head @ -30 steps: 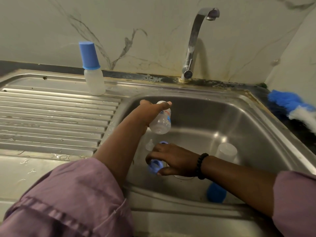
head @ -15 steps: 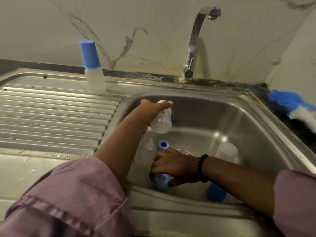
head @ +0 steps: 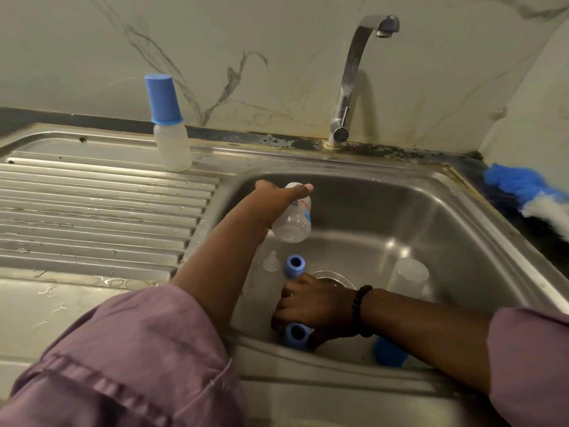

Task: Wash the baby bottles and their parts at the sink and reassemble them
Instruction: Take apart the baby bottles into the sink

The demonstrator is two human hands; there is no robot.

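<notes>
Clear bottle (head: 292, 220), uncapped, held tilted at frame centre over sink basin (head: 385, 211); blue collar ring (head: 295, 265) and clear teat (head: 271, 261) on basin floor below; second blue ring (head: 296, 334) gripped lower centre; capped bottle (head: 171, 134) upright, upper left.

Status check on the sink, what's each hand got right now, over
Left hand holds clear bottle over sink. Right hand grips blue collar ring. Second ring and teat loose in basin. Nothing blocking.

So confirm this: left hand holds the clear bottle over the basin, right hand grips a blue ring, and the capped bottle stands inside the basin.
Wrong on one point: the head view shows the capped bottle standing on the drainboard, not in the basin. The rest holds.
</notes>
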